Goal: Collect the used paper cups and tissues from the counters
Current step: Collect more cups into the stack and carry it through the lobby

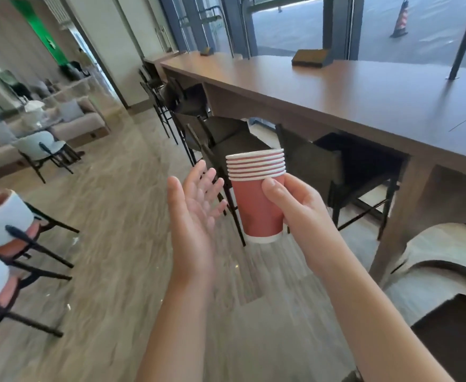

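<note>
Nested red paper cups with white rolled rims [256, 194] form one stack, held upright in the air by the right hand [298, 213]. Several white rims sit layered at the top, and the outermost cup shows a plain red wall ending in a white band at its base. The thumb lies across the front of the cup wall just under the rims, while the other fingers wrap behind the stack and are hidden by it. The stack's inside cannot be seen from this angle.

Just to the left of the stack, apart from it, the left hand [196, 213] is raised with its palm turned toward the cups and its fingers [208, 179] spread and straight, holding nothing.

Beyond and to the right of the fingers runs a long brown wooden surface [364, 106], with a small dark flat box [309, 57] lying on it far from the hands; what the box is cannot be made out. Dark stools [345, 164] are tucked under the surface, partly hidden by its edge. Chairs at the left edge are blurred and cut off.
</note>
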Action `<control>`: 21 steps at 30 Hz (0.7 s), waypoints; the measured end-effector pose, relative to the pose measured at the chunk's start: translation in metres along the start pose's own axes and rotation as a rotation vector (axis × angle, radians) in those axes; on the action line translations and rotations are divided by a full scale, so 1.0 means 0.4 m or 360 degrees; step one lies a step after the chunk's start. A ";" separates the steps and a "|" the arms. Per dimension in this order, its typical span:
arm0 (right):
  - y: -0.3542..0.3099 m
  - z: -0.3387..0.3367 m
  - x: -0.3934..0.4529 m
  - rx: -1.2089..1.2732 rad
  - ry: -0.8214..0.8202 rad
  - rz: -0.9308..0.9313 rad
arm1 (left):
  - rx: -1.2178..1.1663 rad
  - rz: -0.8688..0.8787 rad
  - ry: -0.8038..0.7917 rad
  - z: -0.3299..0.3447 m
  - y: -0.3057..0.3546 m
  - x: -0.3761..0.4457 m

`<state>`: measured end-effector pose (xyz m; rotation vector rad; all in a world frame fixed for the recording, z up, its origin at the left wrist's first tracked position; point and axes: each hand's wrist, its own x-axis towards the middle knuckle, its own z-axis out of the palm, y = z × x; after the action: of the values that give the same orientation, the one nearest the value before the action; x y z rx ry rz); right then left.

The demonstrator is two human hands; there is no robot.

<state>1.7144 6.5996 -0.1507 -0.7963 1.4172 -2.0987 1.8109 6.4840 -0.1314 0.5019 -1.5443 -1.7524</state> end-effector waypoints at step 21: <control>0.124 0.084 0.486 -0.0226 0.0148 -0.0035 | -0.0089 -0.0067 -0.0197 -0.093 -0.117 0.552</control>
<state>1.6022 6.4299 -0.1492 -0.7806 1.6286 -2.0940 1.6804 6.2967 -0.1454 0.4078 -1.5748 -1.8844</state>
